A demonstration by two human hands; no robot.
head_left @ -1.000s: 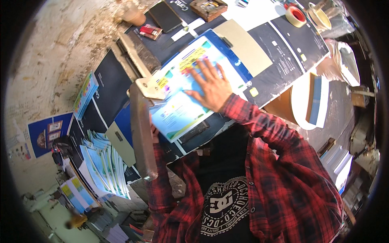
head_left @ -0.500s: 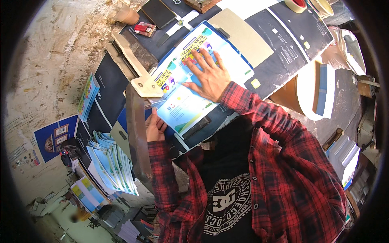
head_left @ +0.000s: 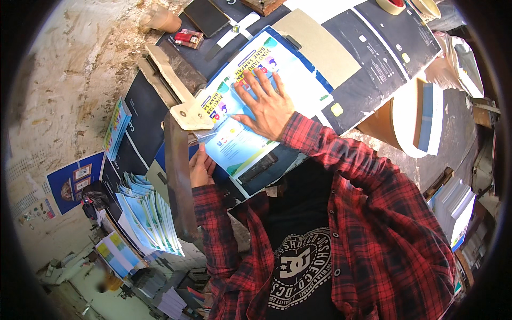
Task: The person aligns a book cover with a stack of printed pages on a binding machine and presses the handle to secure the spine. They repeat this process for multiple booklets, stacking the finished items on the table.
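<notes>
My right hand (head_left: 265,109) lies flat with spread fingers on a light-blue printed cover sheet (head_left: 229,140). That sheet rests slantwise on a dark blue board, its left edge under the cream metal head (head_left: 189,114) of what looks like a paper cutter. A long brown metal bar (head_left: 180,181) runs from the head toward me. Beside the bar, my left hand (head_left: 200,168) is at the sheet's lower left edge, thumb raised and fingers loosely bent apart from it. Nothing shows in its grasp, though part of the hand is hidden.
Fanned light-blue booklets (head_left: 146,213) stand left of the bar, with another small stack (head_left: 116,130) farther back. A red lighter (head_left: 188,37), a black phone-like slab (head_left: 207,17) and a cup (head_left: 162,18) lie at the back. Tape rolls (head_left: 392,5) sit far right.
My right hand has slid a little left and toward me, and the printed sheet has shifted slightly with it. The left hand stays nearly in place beside the bar.
</notes>
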